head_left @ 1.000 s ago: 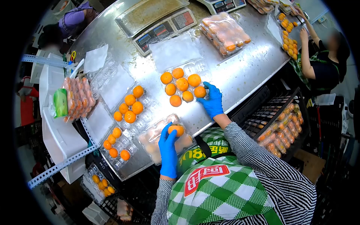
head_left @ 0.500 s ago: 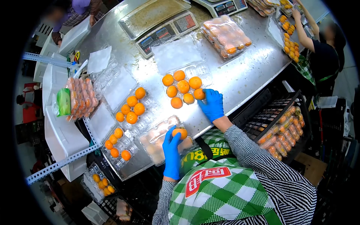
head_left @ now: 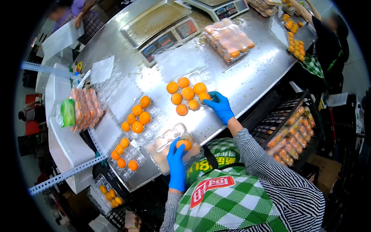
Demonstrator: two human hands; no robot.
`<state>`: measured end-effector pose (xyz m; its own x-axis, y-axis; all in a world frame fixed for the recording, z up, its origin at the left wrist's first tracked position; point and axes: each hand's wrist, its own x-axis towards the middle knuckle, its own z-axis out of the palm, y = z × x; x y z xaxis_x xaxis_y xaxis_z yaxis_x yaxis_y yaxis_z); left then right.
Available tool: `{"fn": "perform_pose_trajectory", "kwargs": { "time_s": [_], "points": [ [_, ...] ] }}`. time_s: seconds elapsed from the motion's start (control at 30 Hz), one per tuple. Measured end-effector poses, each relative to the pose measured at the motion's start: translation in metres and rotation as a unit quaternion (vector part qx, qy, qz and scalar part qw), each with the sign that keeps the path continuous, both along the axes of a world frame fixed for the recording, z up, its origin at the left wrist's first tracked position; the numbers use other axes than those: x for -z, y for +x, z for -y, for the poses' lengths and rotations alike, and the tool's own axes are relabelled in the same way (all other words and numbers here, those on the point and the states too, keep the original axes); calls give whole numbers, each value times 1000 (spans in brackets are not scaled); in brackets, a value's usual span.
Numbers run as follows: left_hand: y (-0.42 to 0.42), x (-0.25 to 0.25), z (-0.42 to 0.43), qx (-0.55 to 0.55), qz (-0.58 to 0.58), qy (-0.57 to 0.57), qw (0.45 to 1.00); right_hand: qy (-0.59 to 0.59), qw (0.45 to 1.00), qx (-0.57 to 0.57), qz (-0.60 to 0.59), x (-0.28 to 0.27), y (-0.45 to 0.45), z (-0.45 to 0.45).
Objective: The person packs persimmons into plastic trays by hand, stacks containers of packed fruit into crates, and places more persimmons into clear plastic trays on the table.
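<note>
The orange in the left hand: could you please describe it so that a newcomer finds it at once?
Find the big metal table, then its near edge by the green-checked apron. There, a blue-gloved left hand is at a clear plastic pack. The orange is the one it holds, whereas the neighbouring oranges sit in open clear trays.

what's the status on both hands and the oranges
Left hand holding one orange. Right hand at another orange in the open tray, eight there. Nothing visibly blocking either hand.

The left fingers (head_left: 174, 147) partly hide an orange (head_left: 184, 145), and the top edge crops the farther scale (head_left: 228, 10).
</note>
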<state>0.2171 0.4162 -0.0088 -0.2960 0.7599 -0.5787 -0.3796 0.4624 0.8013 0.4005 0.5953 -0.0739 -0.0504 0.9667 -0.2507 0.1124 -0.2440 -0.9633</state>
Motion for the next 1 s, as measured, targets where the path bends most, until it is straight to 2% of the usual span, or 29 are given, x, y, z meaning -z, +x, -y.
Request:
{"fn": "perform_pose_trajectory", "kwargs": {
  "time_s": [0.03,0.1,0.17,0.27,0.37,0.47,0.57,0.67,0.87,0.97,1.0],
  "points": [
    [-2,0,2,0,13,7,1000,-91,986,6,-140,-12,5,-1],
    [-7,2,3,-15,7,-3,1000,-180,878,-2,-443,3,15,0],
    [-10,3,4,-20,14,-17,1000,-207,812,10,-546,-12,10,4],
    [-13,-1,5,-15,24,-25,999,-229,768,19,-598,-42,1,9],
    [-14,-3,5,0,15,-24,1000,-242,729,-8,-641,-38,-3,15],
    [-16,-4,6,0,22,-20,1000,-237,724,-20,-647,-41,-7,18],
    [-20,-4,6,2,31,-16,999,-271,780,63,-561,-46,-16,15],
    [-23,2,7,-3,35,-18,999,-314,790,93,-519,-38,-21,13],
    [-26,-2,5,-10,50,-22,998,-305,800,114,-504,-37,-28,19],
    [-28,4,6,-10,52,-25,998,-267,817,56,-509,-37,-26,23],
    [-28,5,6,-7,51,-24,998,-224,851,37,-473,-39,-26,24]
  ]
}}
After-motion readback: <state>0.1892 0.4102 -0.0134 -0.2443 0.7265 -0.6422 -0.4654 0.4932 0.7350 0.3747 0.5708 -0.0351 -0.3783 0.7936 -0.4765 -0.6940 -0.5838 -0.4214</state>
